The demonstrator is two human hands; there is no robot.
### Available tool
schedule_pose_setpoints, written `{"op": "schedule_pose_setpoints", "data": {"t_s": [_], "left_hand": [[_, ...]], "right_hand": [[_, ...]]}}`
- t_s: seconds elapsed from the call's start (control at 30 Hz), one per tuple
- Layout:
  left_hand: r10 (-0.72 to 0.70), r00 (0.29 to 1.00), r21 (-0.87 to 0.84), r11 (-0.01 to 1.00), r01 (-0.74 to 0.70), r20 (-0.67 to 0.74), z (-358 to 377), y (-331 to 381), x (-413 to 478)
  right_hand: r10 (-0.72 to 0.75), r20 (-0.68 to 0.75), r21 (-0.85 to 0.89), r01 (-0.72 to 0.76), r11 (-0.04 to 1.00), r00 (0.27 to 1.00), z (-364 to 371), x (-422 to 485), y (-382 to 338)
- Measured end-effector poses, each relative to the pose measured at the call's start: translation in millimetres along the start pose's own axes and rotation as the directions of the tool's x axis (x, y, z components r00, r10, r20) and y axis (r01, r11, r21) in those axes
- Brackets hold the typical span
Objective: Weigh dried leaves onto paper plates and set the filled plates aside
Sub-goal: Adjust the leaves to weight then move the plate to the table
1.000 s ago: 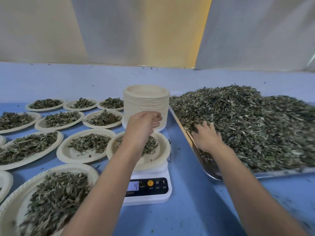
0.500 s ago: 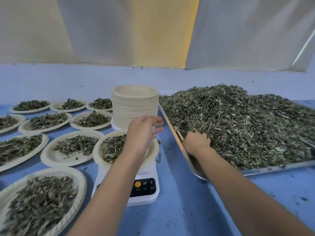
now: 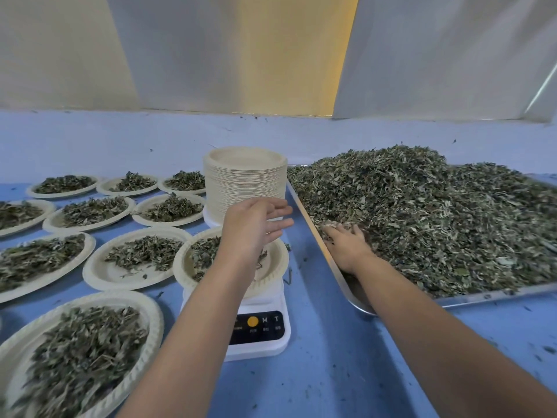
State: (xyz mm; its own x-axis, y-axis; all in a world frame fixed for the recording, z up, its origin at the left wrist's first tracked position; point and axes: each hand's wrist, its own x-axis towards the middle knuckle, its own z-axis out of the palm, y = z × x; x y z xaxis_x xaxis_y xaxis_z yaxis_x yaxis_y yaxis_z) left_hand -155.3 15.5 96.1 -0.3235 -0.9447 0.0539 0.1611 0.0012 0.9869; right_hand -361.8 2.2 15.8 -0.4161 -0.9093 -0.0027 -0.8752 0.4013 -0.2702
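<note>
Hovering open above the plate [image 3: 183,263] on the scale [image 3: 286,337], the left hand [image 3: 253,227] is empty, the right hand [image 3: 346,247] half-buried, its grip hidden, in the tray's [image 3: 482,297] leaves [image 3: 422,221], likely light and crumbly, best scooped gently from beneath.

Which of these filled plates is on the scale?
The plate under the left hand, resting on the white scale; the others lie on the blue table.

Blue bench [image 3: 346,372] fills lower view, paler blue band [image 3: 120,140] along far edge. Behind: grey-white wall panels [image 3: 180,55] left and right, yellow panel [image 3: 289,55] between, beige panel [image 3: 54,49] far left. Soft even light.
</note>
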Motion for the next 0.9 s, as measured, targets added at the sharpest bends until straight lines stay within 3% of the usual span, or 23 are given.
{"op": "schedule_pose_setpoints", "data": {"t_s": [0.07, 0.17, 0.23, 0.37, 0.47, 0.63, 0.7, 0.77, 0.83, 0.9], "left_hand": [[-0.001, 1.0, 0.004, 1.0, 0.001, 0.001, -3.5, 0.0, 0.8], [-0.01, 1.0, -0.002, 1.0, 0.01, -0.006, -8.3, 0.3, 1.6], [-0.003, 1.0, -0.021, 1.0, 0.002, -0.021, -10.8, 1.4, 2.7], [-0.003, 1.0, -0.043, 0.999, 0.002, -0.029, -12.2, 2.9, 3.7], [-0.007, 1.0, -0.028, 1.0, 0.006, -0.03, -13.1, 2.1, 3.8], [-0.013, 0.999, -0.028, 1.0, 0.012, -0.033, -14.1, 1.6, 4.4], [-0.023, 0.999, -0.03, 0.999, 0.022, -0.032, -14.2, 1.6, 4.6], [-0.03, 0.999, -0.029, 0.999, 0.029, -0.028, -13.7, 0.9, 4.4], [-0.032, 0.999, -0.027, 0.999, 0.032, -0.026, -12.6, 0.3, 4.5], [-0.04, 0.999, -0.027, 0.999, 0.04, -0.028, -11.7, -0.1, 4.8]], "right_hand": [[-0.094, -0.094, 0.053, 0.099, 0.994, 0.991, -0.3, 1.6, -0.6], [-0.055, -0.176, 0.027, 0.061, 0.998, 0.983, -2.5, 0.7, 1.3], [-0.024, -0.122, -0.093, 0.013, 0.996, 0.992, -1.8, -1.2, -0.2], [-0.04, 0.004, -0.085, 0.04, 0.996, 0.999, -1.7, -0.7, -2.0], [-0.075, -0.117, -0.093, 0.064, 0.994, 0.99, -6.5, -5.4, -7.2], [0.002, -0.227, -0.079, -0.02, 0.997, 0.974, -10.5, -10.4, -11.2], [0.046, -0.297, 0.036, -0.038, 0.999, 0.954, -11.6, -9.5, -8.1], [0.149, -0.38, 0.297, -0.032, 0.954, 0.913, -14.6, -8.7, -3.9], [0.315, -0.37, 0.617, -0.023, 0.787, 0.874, -17.6, -8.8, 0.0], [0.443, -0.227, 0.858, -0.037, 0.512, 0.867, -20.4, -9.9, 2.9]]}}
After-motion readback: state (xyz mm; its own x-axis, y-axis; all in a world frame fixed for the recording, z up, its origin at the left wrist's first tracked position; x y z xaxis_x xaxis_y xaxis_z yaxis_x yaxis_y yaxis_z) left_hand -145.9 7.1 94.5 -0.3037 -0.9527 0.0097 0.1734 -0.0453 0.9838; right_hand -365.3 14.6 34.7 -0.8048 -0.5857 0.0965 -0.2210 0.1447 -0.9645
